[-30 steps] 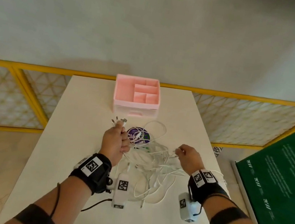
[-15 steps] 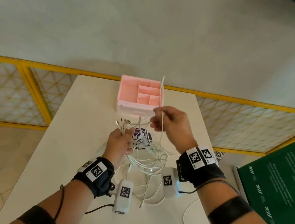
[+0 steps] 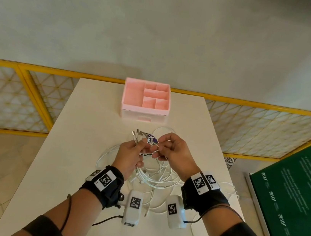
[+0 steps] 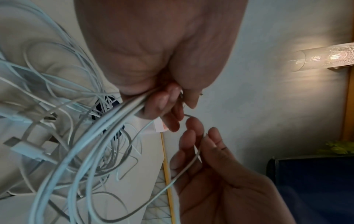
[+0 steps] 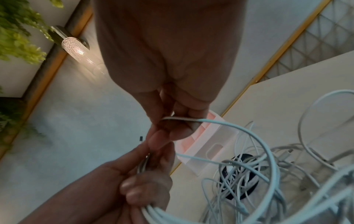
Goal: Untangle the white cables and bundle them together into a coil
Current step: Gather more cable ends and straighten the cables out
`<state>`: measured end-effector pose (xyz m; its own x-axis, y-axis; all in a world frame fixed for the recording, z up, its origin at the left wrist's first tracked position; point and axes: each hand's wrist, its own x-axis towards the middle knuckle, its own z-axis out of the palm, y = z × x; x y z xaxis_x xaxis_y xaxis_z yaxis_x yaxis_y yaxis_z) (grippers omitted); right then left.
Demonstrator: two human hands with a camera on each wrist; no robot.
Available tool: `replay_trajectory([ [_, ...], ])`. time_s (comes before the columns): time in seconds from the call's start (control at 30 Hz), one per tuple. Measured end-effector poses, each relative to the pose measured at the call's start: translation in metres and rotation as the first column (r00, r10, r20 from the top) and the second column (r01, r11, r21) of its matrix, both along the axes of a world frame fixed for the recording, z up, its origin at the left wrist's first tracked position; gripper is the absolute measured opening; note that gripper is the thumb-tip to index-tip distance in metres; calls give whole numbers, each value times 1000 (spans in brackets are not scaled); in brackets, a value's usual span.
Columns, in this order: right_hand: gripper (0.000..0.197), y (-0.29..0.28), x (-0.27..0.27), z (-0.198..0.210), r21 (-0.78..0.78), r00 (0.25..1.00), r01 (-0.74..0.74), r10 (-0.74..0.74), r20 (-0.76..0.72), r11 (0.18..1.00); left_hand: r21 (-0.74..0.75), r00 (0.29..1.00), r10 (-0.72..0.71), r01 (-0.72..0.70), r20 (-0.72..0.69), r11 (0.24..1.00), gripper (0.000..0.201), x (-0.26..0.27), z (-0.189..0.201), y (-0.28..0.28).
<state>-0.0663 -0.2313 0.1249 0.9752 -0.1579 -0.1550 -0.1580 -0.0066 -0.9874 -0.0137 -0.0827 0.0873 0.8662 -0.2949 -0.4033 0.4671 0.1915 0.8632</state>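
Note:
Several white cables (image 3: 159, 180) lie tangled on the white table (image 3: 81, 127). My left hand (image 3: 138, 148) grips a bunch of cable ends, and their metal connectors (image 3: 136, 135) fan out above the fist. In the left wrist view that gripped bundle (image 4: 122, 112) runs down into the tangle. My right hand (image 3: 158, 148) is right beside the left one and pinches a single cable (image 5: 184, 119) between thumb and fingers; its end meets the left hand (image 5: 147, 180).
A pink compartment organiser (image 3: 146, 101) stands at the table's far edge. A dark round disc (image 5: 238, 177) lies under the cables. Yellow-framed panels (image 3: 13, 98) flank the table, and a green board (image 3: 289, 196) lies at the right.
My right hand left the tangle at the right, rose with one cable end, then came down to the left hand. The left hand kept its grip on the bunch.

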Motion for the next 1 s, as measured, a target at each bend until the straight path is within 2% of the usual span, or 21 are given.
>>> replay_trajectory([
  [0.17, 24, 3, -11, -18, -32, 977, -173, 168, -135, 984, -64, 997, 67, -69, -32, 996, 24, 7, 4, -5],
  [0.27, 24, 3, -16, -26, -49, 969, -177, 166, -185, 983, -61, 999, 31, -31, 13, 998, 17, 7, 7, -7],
  [0.33, 28, 0, -15, -23, -41, 975, -99, 88, -204, 994, -52, 999, -1, 3, 47, 999, 13, 5, 8, -8],
  [0.4, 27, -5, -10, -20, 152, 975, 42, -8, -222, 988, -62, 995, -73, 77, 66, 995, 14, 2, 7, -8],
  [0.47, 31, -11, -1, -13, 348, 963, 158, -66, -261, 924, -39, 982, -166, 170, 89, 985, 18, -2, 5, -8],
  [0.53, 37, -20, 10, -7, 457, 947, 269, -145, -287, 848, 14, 959, -264, 264, 105, 964, 19, -8, 3, -6],
  [0.6, 25, -32, 20, 0, 540, 933, 349, -229, -279, 766, 46, 935, -342, 339, 96, 939, 21, -15, -1, -5],
  [0.67, 11, -43, 25, 12, 549, 931, 362, -268, -247, 753, 55, 931, -356, 353, 76, 934, 22, -19, -6, -1],
  [0.7, 10, -47, 27, 18, 541, 930, 367, -296, -217, 757, 54, 938, -340, 336, 68, 940, 23, -19, -10, 2],
  [0.8, 20, -56, 33, 37, 573, 911, 379, -401, -95, 726, 51, 964, -264, 262, 38, 964, 21, -12, -18, 10],
  [0.9, 22, -60, 36, 51, 617, 882, 375, -471, -9, 692, 114, 971, -239, 235, 26, 965, 20, -10, -24, 14],
  [1.0, 22, -62, 34, 58, 572, 886, 366, -463, 26, 734, 139, 981, -193, 192, -8, 972, 20, -11, -27, 13],
])
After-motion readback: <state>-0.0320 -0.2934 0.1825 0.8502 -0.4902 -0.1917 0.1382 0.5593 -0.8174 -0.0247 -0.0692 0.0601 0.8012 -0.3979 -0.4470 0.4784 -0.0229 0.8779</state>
